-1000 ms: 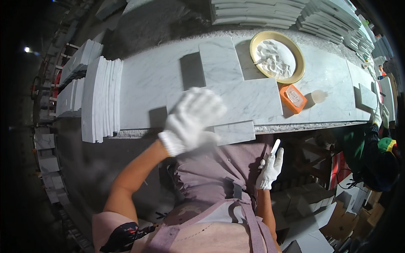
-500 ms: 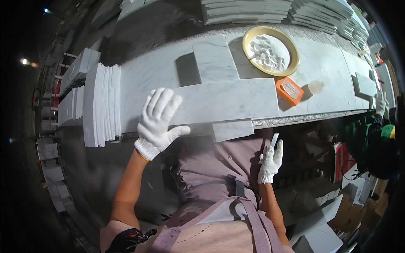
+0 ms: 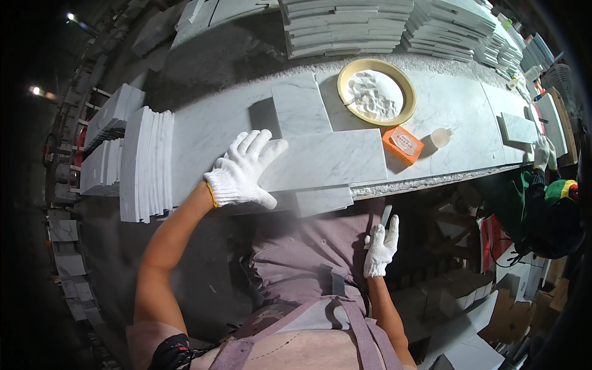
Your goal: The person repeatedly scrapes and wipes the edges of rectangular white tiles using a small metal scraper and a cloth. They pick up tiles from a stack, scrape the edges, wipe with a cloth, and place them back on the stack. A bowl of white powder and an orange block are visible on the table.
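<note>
A long pale grey-veined marble tile lies flat, resting across a second tile set crosswise under it. A tile end juts out past the bench's near edge below. My left hand, in a white knit glove, is at the long tile's left end, palm down with fingers spread, holding nothing. My right hand, gloved too, is in front of my apron, below the bench edge. It grips a thin flat strip that sticks up between thumb and fingers; its exact kind I cannot make out.
A yellow-rimmed bowl of white powder, an orange box and a small translucent cup stand right of the tile. Upright tiles line the left; stacked tiles stand behind. A co-worker's gloved hands are at far right.
My left hand has moved right onto the long tile's left end, its fingers now pointing up and right. My right hand still grips the strip. The whole view has shifted slightly.
</note>
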The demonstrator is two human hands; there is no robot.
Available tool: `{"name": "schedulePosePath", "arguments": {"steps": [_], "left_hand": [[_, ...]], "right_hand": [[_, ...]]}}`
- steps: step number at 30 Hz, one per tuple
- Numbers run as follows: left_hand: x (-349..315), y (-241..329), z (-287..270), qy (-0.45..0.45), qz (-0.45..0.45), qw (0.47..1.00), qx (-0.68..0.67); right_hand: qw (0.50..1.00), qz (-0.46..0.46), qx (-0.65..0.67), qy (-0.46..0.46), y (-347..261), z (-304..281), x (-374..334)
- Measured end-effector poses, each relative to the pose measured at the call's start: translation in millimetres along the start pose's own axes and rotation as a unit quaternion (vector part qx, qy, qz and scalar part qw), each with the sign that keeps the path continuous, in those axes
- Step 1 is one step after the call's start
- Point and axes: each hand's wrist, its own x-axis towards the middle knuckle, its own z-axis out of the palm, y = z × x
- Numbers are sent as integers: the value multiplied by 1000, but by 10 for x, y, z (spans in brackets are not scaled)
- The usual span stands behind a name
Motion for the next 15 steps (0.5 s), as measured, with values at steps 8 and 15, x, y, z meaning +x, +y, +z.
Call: {"name": "schedulePosePath", "arguments": {"steps": [8, 15], "left_hand": [[40, -39, 97, 13, 15, 1000, 15], [14, -61, 29, 38, 31, 999, 11]], "right_hand": [[999, 36, 26, 6, -169, 37, -167], [997, -28, 13, 66, -105, -208, -84]]}}
